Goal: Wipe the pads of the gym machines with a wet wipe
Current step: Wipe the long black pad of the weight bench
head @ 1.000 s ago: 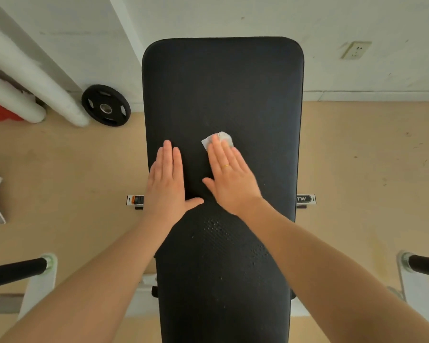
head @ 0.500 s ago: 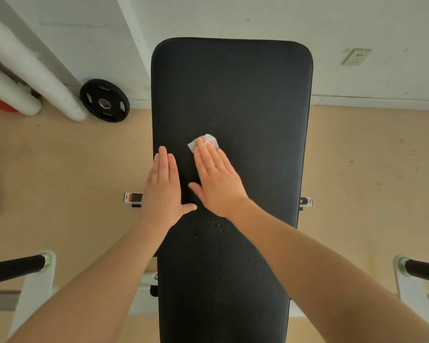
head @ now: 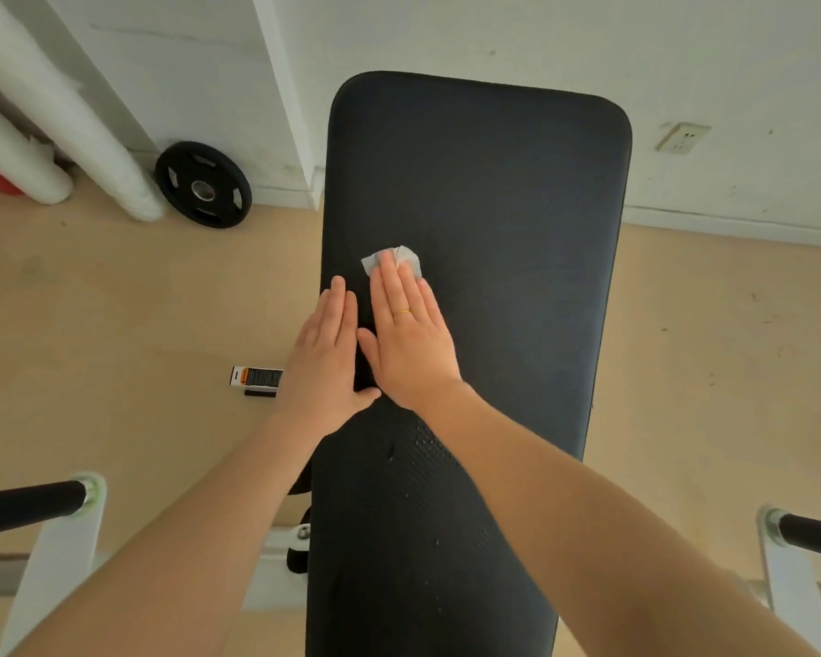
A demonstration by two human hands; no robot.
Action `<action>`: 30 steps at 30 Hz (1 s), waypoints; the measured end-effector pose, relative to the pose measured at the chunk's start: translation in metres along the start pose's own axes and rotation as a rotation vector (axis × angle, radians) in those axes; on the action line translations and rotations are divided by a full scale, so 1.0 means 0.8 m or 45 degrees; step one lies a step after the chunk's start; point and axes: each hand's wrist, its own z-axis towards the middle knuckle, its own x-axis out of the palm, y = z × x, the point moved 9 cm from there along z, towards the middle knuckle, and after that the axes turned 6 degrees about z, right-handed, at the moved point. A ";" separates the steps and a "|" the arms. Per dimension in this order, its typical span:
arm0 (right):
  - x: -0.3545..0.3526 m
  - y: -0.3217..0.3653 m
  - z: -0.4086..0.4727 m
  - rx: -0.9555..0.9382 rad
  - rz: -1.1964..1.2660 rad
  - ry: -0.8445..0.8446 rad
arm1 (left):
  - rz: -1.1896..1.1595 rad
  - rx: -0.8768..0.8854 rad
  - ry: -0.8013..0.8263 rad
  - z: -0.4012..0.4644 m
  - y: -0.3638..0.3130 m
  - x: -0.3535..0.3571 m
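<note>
- The black pad (head: pixel 494 192) is long; its long way runs from the person out to the wall.
- Wet drops are seen on the near part only, so the far part is probably not wiped yet.
- The left hand (head: pixel 323 353) is laid flat on the pad's left edge.
- The right hand (head: pixel 411 334) is held flat too.
- The wet wipe (head: pixel 396 258) is pressed under its fingertips, near the pad's middle.

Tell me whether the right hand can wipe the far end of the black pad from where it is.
Probably yes: the right hand presses the wet wipe flat mid-pad, and the black pad beyond it lies bare.
</note>
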 end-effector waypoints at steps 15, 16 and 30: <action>0.015 0.054 0.022 0.005 -0.043 -0.027 | -0.621 -0.348 -0.440 -0.041 0.109 -0.024; 0.026 0.073 0.014 -0.138 -0.100 0.046 | -0.618 -0.344 -0.435 -0.043 0.110 -0.023; 0.007 0.007 0.012 -0.229 -0.383 0.013 | -0.085 0.020 -0.067 -0.050 0.035 0.056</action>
